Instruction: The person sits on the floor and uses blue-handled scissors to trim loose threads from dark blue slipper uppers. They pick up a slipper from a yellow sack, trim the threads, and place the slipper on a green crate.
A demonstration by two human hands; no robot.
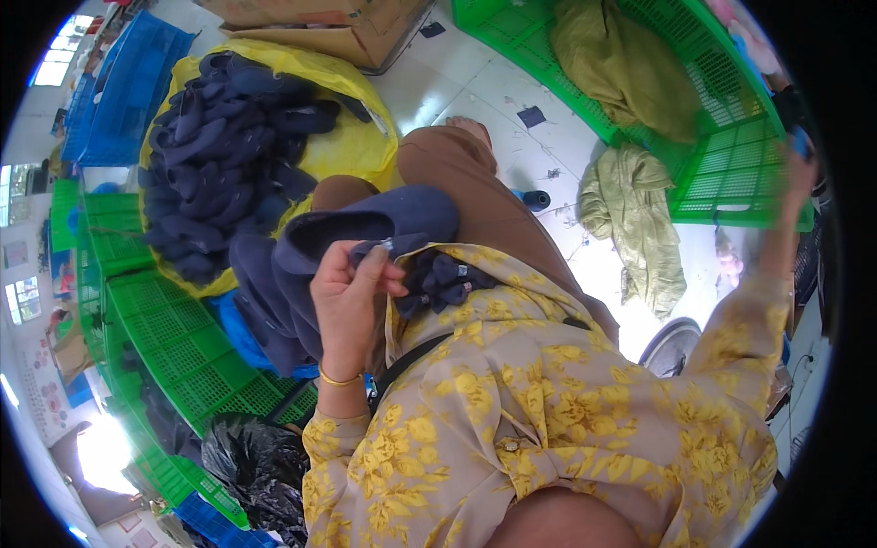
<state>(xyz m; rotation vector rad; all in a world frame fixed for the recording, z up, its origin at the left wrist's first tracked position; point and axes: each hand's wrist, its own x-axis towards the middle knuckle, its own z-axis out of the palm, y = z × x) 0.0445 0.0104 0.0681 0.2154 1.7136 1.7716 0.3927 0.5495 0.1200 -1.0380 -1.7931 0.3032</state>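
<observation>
My left hand (352, 290) is closed, pinching a small dark blue fabric piece (395, 245) between thumb and fingers. Just beyond it, a dark blue slipper (416, 212) lies across my lap with its opening facing up. More small dark blue fabric pieces (446, 281), some with little pale tags, are gathered in a fold of my flowered top. Further dark blue slippers (265, 297) are stacked to the left of that hand. Far out to the right, my right hand (801, 173) is smeared by motion beside the green crate's end; its fingers cannot be made out.
A yellow sack (352, 151) full of dark blue slippers stands ahead on the left. Green crates (187, 342) line the left side, with a black plastic bag (256, 466) nearby. At the right, a large green crate (731, 178) holds an olive sack (630, 73). A cardboard box (320, 32) stands at the back.
</observation>
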